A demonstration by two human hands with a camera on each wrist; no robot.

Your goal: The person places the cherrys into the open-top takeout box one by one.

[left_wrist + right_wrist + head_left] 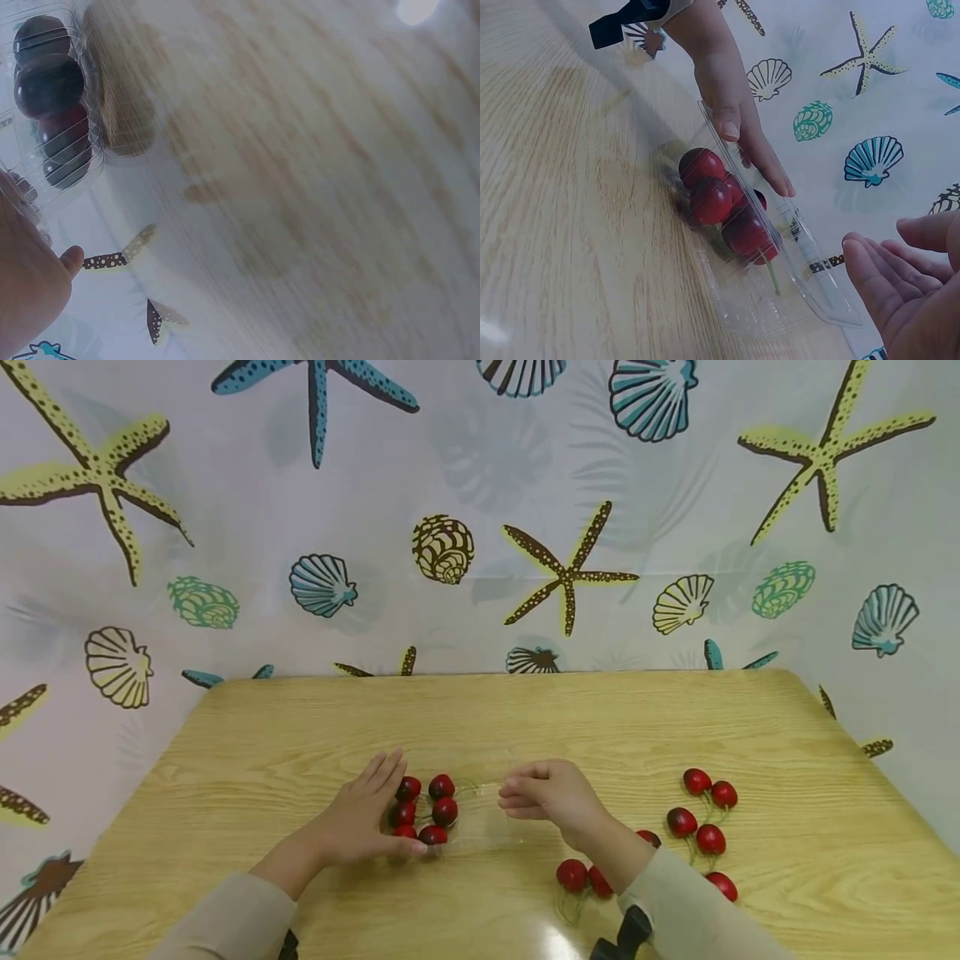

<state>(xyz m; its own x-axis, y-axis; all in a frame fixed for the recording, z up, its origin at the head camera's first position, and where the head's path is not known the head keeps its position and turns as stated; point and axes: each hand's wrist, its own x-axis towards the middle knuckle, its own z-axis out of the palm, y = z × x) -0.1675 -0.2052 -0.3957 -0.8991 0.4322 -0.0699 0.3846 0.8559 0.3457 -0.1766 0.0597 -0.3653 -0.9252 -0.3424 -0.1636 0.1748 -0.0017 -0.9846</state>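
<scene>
A clear plastic container lies on the wooden table, with several red cherries in its left half. My left hand holds the container's left end, thumb on the near rim and fingers along the far side. The right wrist view shows this grip on the container, with the left hand next to the cherries. My right hand hovers at the container's right end, fingers relaxed and holding nothing. In the right wrist view the right hand is just clear of the rim.
More red cherries with green stems lie loose on the table at the right and beside my right forearm. A curtain with shells and starfish surrounds the table on three sides. The left wrist view is blurred, showing cherries through plastic.
</scene>
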